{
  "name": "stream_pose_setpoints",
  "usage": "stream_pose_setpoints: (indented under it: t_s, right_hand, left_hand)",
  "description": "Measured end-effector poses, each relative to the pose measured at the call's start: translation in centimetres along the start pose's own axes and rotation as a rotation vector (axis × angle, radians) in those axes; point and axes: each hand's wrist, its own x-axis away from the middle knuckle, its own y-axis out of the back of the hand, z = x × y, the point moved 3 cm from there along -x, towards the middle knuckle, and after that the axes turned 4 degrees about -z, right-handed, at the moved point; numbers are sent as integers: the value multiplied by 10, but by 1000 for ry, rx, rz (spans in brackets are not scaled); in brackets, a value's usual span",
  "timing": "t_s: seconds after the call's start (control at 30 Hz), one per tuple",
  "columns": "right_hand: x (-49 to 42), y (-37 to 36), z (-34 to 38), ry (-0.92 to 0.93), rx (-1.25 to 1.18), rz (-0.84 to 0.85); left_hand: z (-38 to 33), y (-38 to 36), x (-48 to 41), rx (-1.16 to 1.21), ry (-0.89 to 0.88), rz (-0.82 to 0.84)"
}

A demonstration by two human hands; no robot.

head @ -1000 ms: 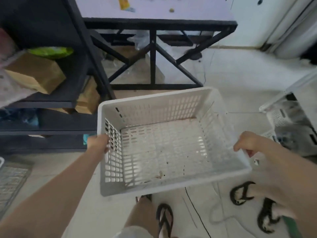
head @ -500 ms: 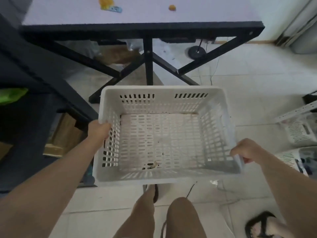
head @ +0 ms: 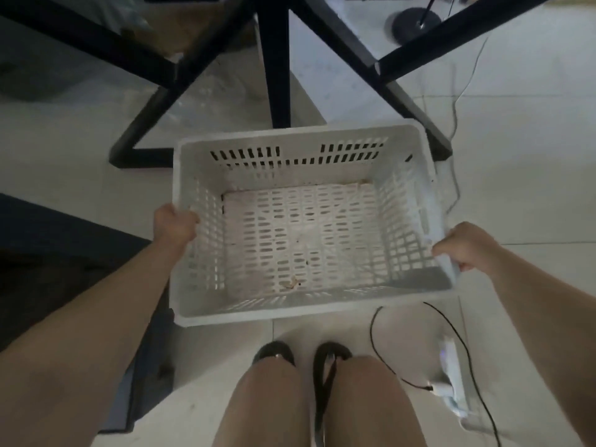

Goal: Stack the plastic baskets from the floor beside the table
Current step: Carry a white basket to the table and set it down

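A white slotted plastic basket (head: 300, 140) fills the middle of the head view, empty and level, just in front of the table's black legs (head: 274, 59). My left hand (head: 174, 222) grips its left rim. My right hand (head: 461, 245) grips its right rim near the front corner. Whether the basket rests on the tiled floor or hangs just above it cannot be told. No other basket is in view.
Black crossed table legs stand right behind the basket. A black cable (head: 383, 366) and a white power strip (head: 450, 375) lie on the tiles at the front right. A dark shelf base (head: 64, 253) is at the left. My knees and sandals (head: 274, 353) are below.
The basket has gone down and forward toward the table legs, held in both hands. My view has tilted down: the tabletop and the baskets at the right have left the frame.
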Motion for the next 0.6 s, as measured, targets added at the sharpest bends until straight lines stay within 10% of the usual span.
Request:
stream_pose_setpoints:
  t_s: [0.3, 0.6]
  right_hand:
    - [-103, -81, 2, -26, 17, 122]
    - [62, 79, 111, 270, 170, 253]
  left_hand:
    - [44, -90, -91, -329, -19, 102]
    - [-152, 26, 94, -552, -185, 314]
